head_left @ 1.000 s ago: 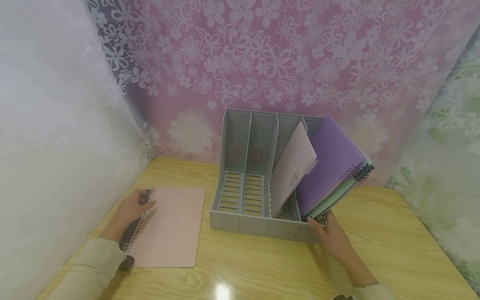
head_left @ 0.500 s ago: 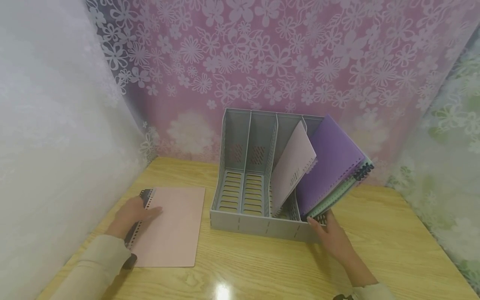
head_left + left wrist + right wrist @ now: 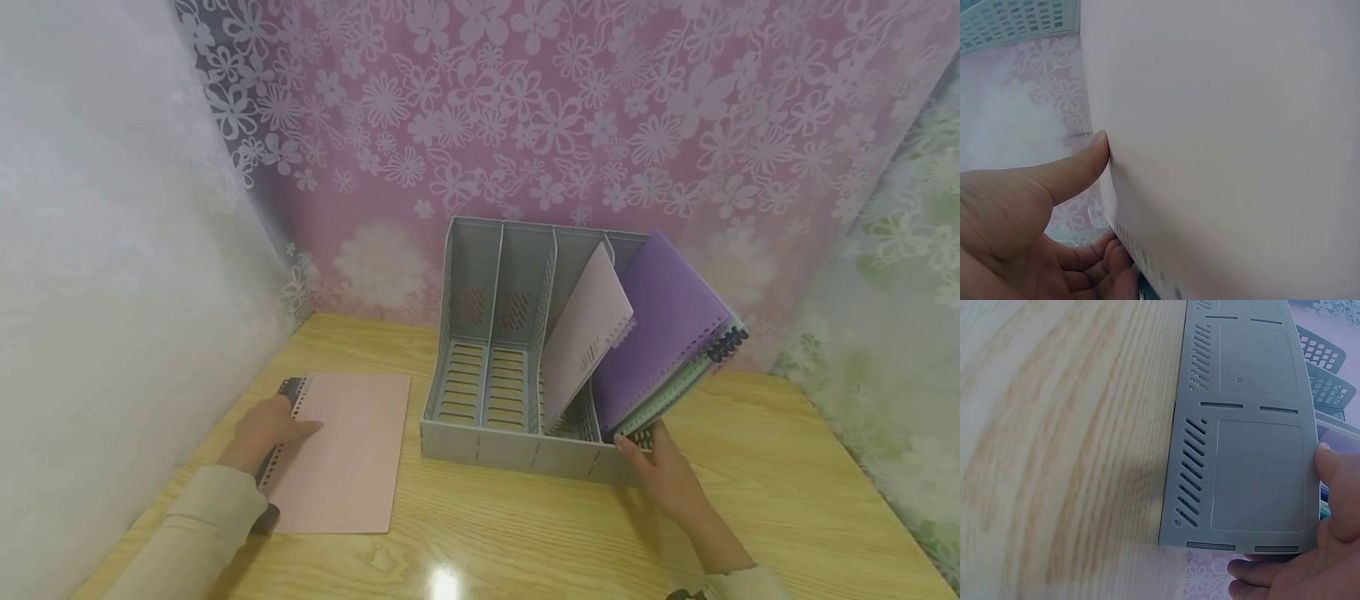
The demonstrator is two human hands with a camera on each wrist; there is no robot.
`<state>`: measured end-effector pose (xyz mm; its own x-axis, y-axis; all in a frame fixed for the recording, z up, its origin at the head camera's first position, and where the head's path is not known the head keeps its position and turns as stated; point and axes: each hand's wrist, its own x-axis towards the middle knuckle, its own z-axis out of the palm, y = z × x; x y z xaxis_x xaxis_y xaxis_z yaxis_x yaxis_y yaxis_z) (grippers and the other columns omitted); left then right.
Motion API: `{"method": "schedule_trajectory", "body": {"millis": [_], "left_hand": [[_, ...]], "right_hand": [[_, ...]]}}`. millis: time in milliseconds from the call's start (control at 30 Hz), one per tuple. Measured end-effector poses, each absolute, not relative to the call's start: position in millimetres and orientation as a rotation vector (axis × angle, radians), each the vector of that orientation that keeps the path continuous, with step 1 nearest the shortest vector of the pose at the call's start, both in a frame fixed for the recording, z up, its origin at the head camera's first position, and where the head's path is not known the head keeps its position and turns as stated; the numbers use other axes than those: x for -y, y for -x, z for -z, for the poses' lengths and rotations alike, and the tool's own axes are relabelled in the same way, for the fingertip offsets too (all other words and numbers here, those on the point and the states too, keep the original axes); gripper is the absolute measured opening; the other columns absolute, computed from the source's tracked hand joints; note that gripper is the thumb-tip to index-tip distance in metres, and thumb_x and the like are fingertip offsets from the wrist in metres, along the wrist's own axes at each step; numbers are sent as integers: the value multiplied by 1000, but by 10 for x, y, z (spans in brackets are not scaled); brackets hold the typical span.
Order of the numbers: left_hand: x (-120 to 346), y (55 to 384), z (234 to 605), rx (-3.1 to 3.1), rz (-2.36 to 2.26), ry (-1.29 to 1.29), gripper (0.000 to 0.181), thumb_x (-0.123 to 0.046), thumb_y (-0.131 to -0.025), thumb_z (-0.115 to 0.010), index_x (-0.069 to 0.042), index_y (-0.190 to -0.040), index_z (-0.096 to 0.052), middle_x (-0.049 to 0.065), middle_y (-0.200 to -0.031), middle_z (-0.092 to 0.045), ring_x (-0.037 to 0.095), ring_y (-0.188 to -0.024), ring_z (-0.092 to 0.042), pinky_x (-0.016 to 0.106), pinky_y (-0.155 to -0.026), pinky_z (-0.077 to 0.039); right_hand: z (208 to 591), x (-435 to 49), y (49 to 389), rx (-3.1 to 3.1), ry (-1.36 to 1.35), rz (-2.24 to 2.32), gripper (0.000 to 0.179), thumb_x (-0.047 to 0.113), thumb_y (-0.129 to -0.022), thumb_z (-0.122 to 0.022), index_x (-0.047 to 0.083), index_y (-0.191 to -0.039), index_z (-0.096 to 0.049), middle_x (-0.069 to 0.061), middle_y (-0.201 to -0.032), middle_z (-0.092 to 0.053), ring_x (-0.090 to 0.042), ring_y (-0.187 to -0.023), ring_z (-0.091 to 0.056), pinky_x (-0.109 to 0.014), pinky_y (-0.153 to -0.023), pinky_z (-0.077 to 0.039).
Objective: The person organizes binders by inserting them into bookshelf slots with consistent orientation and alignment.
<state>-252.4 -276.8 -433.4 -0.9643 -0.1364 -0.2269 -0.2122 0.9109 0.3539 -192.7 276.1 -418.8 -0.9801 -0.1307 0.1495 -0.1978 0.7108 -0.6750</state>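
Observation:
A pale pink spiral notebook (image 3: 352,454) lies on the table at the left. My left hand (image 3: 262,433) holds its bound edge; in the left wrist view the thumb (image 3: 1079,165) lies against the cover and the other fingers curl by the spine. A grey file organizer (image 3: 510,450) with several slots stands mid-table. My right hand (image 3: 671,479) grips its front right corner, with the thumb (image 3: 1330,465) at the top edge and fingers round the side. Purple (image 3: 656,325) and green (image 3: 667,392) notebooks lean in the rightmost slot, above that hand.
Another pale pink notebook (image 3: 588,342) leans in the slot left of the purple one. Slotted floors show in the two left slots. The wooden table (image 3: 540,533) is bounded by a flowered pink backdrop (image 3: 487,125) and a pale left wall (image 3: 135,250).
My left hand has shifted right and a little down over the spine, its thumb reaching farther onto the cover. The notebook, the organizer and my right hand look unmoved.

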Motion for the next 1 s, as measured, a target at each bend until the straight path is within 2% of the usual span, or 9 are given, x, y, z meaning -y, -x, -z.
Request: {"method": "schedule_trajectory", "body": {"millis": [167, 433, 567, 633, 733, 867, 1000], "left_hand": [[2769, 2516, 4297, -2868, -570, 252, 72, -47, -86, -70, 20, -109, -55, 17, -79, -60, 26, -68, -54, 40, -60, -51], [2816, 2532, 4318, -2881, -586, 237, 83, -51, -84, -70, 24, -114, -51, 29, -92, -62, 29, -72, -56, 47, -68, -54], [2853, 2535, 4336, -2876, -611, 224, 85, -54, -85, -68, 24, -112, -52, 24, -87, -63, 27, -70, -55, 44, -67, -53], [2871, 2540, 4341, -2874, -627, 213, 88, -57, -85, -66, 25, -114, -50, 27, -89, -62, 28, -72, -56, 46, -69, -53], [2894, 2551, 4352, -2833, -708, 211, 88, -57, -88, -63, 24, -117, -47, 24, -88, -62, 28, -72, -59, 45, -68, -54], [2903, 2559, 4366, -2694, -964, 218, 74, -52, -94, -57, 15, -124, -46, 15, -81, -64, 25, -66, -64, 40, -60, -55], [2895, 2548, 4355, -2567, -1183, 170, 64, -44, -99, -52, 9, -134, -42, 11, -80, -67, 25, -64, -67, 40, -58, -57]], "right_hand": [[4193, -2763, 1938, 2813, -279, -1133, 79, 38, -104, -43, 8, -155, 9, -36, -153, -11, -61, -132, -23, -71, -102, -25], [4172, -2747, 1930, 2817, -274, -1130, 79, 38, -104, -43, 9, -155, 9, -37, -153, -11, -61, -132, -21, -72, -102, -24], [4158, -2741, 1918, 2818, -266, -1139, 79, 38, -104, -43, 8, -155, 9, -36, -153, -11, -61, -133, -20, -72, -102, -23], [4159, -2741, 1915, 2812, -271, -1147, 78, 37, -104, -43, 9, -155, 8, -36, -153, -11, -61, -133, -20, -72, -103, -23], [4163, -2744, 1913, 2809, -274, -1148, 78, 37, -104, -44, 10, -156, 8, -36, -153, -11, -61, -133, -20, -71, -103, -24], [4168, -2748, 1914, 2818, -259, -1139, 78, 38, -104, -43, 10, -156, 8, -36, -153, -12, -61, -133, -20, -71, -103, -24], [4178, -2752, 1918, 2820, -252, -1137, 78, 39, -104, -43, 11, -156, 9, -36, -153, -12, -61, -133, -21, -72, -102, -24]]}}
